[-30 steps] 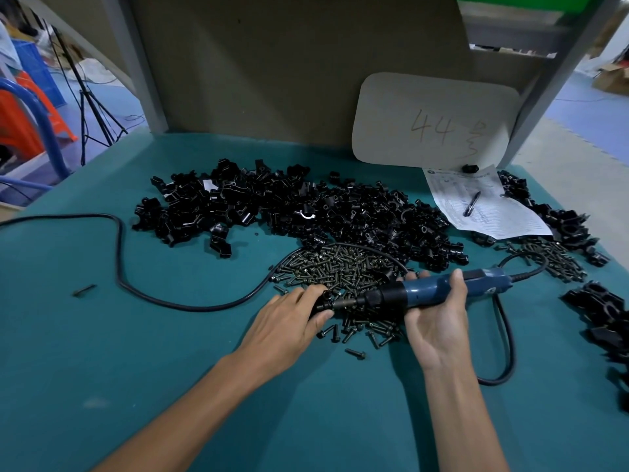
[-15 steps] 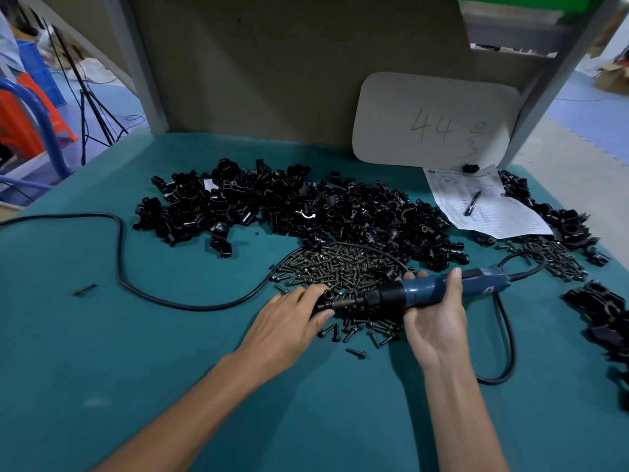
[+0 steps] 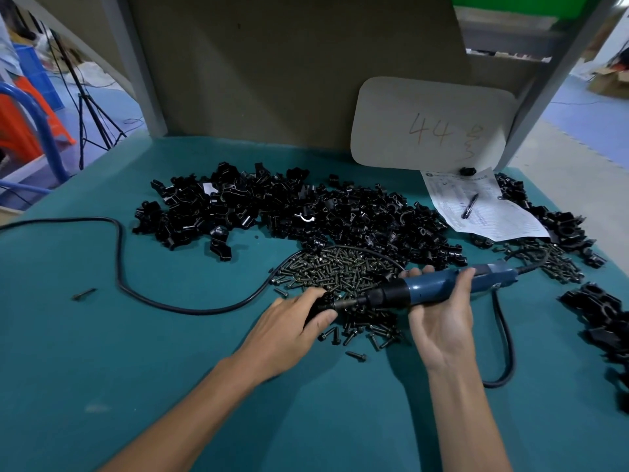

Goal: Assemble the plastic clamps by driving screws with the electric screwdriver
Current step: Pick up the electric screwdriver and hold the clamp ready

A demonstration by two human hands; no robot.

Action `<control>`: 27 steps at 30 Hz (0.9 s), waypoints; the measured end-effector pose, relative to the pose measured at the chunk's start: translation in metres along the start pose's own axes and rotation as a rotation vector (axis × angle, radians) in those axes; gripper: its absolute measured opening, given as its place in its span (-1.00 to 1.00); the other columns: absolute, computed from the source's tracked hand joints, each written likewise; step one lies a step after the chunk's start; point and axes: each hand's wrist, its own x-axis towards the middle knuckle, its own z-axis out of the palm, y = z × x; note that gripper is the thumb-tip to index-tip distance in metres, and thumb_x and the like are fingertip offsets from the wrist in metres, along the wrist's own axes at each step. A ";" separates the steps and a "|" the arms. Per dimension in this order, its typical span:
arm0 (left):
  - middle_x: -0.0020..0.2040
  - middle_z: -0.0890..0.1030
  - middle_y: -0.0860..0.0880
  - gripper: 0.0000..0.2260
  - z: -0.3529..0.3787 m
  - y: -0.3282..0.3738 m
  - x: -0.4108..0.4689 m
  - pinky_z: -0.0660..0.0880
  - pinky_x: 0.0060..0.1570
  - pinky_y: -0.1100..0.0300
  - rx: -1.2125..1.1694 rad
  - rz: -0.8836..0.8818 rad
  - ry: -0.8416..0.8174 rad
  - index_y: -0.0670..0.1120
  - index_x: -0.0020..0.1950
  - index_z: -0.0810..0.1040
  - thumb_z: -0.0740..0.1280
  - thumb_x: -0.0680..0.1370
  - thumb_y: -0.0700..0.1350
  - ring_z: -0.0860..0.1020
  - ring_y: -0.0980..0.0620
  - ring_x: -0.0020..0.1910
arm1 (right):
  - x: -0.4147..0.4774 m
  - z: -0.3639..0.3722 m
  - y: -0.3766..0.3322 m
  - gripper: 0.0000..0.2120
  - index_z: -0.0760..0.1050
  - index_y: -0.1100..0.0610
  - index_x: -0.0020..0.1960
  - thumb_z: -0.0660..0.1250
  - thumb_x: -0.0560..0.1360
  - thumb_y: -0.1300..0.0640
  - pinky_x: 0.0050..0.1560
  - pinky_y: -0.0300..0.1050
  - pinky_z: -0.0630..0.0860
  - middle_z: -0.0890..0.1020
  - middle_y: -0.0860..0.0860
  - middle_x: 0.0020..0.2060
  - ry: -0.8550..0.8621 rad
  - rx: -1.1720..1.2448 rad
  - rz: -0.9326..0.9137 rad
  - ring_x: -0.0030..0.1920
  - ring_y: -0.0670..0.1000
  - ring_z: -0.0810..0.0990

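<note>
Teal desk (image 3: 143, 386) is giving open room along its near edge. By the screws (image 3: 337, 270), the left hand (image 3: 292, 323) is pinching a black clamp (image 3: 320, 305), grip curled tight. The right hand (image 3: 439, 318) is wrapping the blue screwdriver (image 3: 442, 288), bit meeting that clamp.

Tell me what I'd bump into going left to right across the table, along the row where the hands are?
lone screw → left hand, holding a black clamp → right hand, gripping the blue electric screwdriver → small heap of black clamps at the right edge.
</note>
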 end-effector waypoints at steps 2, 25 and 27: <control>-0.10 0.59 0.17 -0.62 -0.004 -0.003 0.000 0.41 -0.22 0.17 -0.222 -0.068 0.022 0.25 0.27 0.37 0.07 0.59 0.42 0.52 0.20 -0.13 | 0.003 0.000 -0.012 -0.37 0.31 0.15 0.43 0.29 0.52 -0.22 0.17 0.03 0.62 0.58 0.06 0.02 0.008 0.004 -0.022 0.13 0.07 0.63; -0.20 0.63 0.05 -0.68 -0.011 -0.010 0.006 0.46 -0.30 0.30 -0.593 -0.197 0.311 0.20 0.04 0.48 0.35 0.46 0.38 0.55 0.17 -0.28 | -0.072 -0.008 0.014 -0.85 0.51 -0.04 0.17 0.31 0.64 -0.05 0.13 -0.16 0.45 0.48 -0.16 0.04 -0.672 -2.095 -0.302 0.09 -0.08 0.50; -0.26 0.57 0.05 -0.66 -0.009 -0.007 0.005 0.39 -0.35 0.34 -0.560 -0.119 0.295 0.09 0.02 0.54 0.29 0.53 0.34 0.46 0.21 -0.35 | -0.072 -0.009 0.018 -0.89 0.46 0.00 0.14 0.24 0.68 0.00 0.11 -0.15 0.42 0.46 -0.13 0.04 -0.644 -2.151 -0.344 0.08 -0.03 0.47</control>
